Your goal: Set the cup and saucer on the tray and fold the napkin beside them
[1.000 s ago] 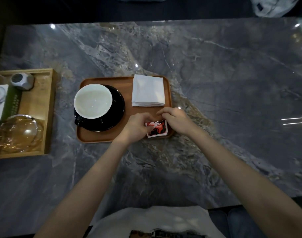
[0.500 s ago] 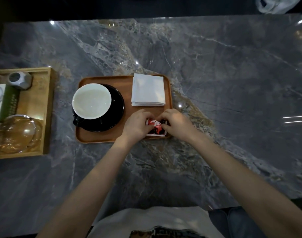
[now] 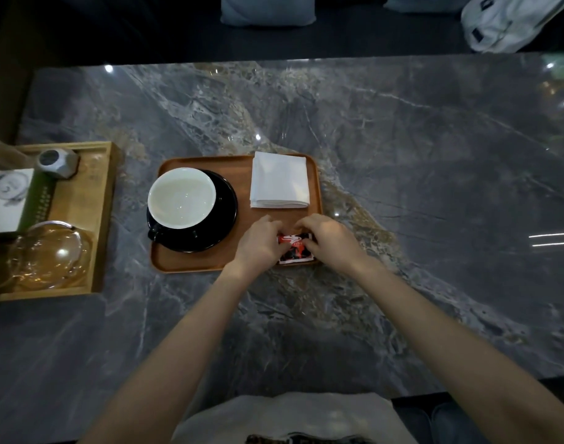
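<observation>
A brown wooden tray (image 3: 242,165) lies on the marble table. On its left part a white-lined cup (image 3: 181,197) sits on a black saucer (image 3: 224,216). A folded white napkin (image 3: 279,180) rests on the tray's far right part. In the near right corner lies a red, black and white packet (image 3: 294,249). My left hand (image 3: 262,243) and my right hand (image 3: 330,240) both have fingertips on that packet, one at each side.
A light wooden box tray (image 3: 103,219) at the left holds a glass pot (image 3: 47,254), a grey faceted object (image 3: 58,161) and a white-green box (image 3: 10,200). A white bag (image 3: 511,20) and a cushion (image 3: 268,9) lie beyond the table's far edge.
Both hands slid the packet slightly farther onto the tray's near right corner and stay on it. The cup, saucer and napkin have not moved.
</observation>
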`<control>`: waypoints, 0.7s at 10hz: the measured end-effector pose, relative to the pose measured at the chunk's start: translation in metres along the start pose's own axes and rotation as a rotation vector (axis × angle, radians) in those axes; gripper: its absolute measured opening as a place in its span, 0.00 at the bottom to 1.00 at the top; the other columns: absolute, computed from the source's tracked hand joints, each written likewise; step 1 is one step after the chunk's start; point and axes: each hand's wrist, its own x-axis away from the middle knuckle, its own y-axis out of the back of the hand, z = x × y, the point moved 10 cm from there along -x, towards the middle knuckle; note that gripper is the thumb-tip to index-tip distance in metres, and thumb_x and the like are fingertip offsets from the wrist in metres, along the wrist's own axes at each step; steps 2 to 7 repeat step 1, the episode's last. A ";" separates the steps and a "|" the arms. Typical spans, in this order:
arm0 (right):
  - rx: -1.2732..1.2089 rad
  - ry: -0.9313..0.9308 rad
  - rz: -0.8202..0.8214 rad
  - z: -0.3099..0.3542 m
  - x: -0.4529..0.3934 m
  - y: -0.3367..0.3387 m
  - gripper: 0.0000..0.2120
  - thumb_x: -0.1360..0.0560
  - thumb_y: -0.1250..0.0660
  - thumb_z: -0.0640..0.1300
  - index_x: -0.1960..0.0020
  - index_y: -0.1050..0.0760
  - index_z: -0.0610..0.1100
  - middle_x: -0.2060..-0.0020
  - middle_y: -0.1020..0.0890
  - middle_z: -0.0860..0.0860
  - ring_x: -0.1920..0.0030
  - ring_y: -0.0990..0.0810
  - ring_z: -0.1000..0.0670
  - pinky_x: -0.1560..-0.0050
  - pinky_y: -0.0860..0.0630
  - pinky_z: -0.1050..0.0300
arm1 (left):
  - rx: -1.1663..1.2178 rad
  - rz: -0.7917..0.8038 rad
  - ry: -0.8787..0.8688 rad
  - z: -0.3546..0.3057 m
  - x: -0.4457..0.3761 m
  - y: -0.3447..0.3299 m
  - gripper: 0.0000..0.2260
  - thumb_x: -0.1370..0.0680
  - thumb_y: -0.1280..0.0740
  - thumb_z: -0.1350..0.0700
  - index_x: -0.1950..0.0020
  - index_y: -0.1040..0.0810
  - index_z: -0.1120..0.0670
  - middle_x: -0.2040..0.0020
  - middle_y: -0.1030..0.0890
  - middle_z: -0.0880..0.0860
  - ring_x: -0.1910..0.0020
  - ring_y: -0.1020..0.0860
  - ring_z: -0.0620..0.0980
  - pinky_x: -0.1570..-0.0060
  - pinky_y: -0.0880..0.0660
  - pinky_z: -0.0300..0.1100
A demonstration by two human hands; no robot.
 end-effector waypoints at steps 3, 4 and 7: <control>-0.013 -0.040 -0.024 -0.004 0.001 0.008 0.13 0.26 0.36 0.38 0.42 0.24 0.42 0.45 0.21 0.46 0.42 0.25 0.47 0.44 0.28 0.53 | 0.048 0.034 -0.020 -0.001 0.001 0.003 0.12 0.27 0.32 0.52 0.47 0.21 0.57 0.48 0.22 0.57 0.48 0.24 0.55 0.48 0.27 0.48; -0.013 -0.040 -0.024 -0.004 0.001 0.008 0.13 0.26 0.36 0.38 0.42 0.24 0.42 0.45 0.21 0.46 0.42 0.25 0.47 0.44 0.28 0.53 | 0.048 0.034 -0.020 -0.001 0.001 0.003 0.12 0.27 0.32 0.52 0.47 0.21 0.57 0.48 0.22 0.57 0.48 0.24 0.55 0.48 0.27 0.48; -0.013 -0.040 -0.024 -0.004 0.001 0.008 0.13 0.26 0.36 0.38 0.42 0.24 0.42 0.45 0.21 0.46 0.42 0.25 0.47 0.44 0.28 0.53 | 0.048 0.034 -0.020 -0.001 0.001 0.003 0.12 0.27 0.32 0.52 0.47 0.21 0.57 0.48 0.22 0.57 0.48 0.24 0.55 0.48 0.27 0.48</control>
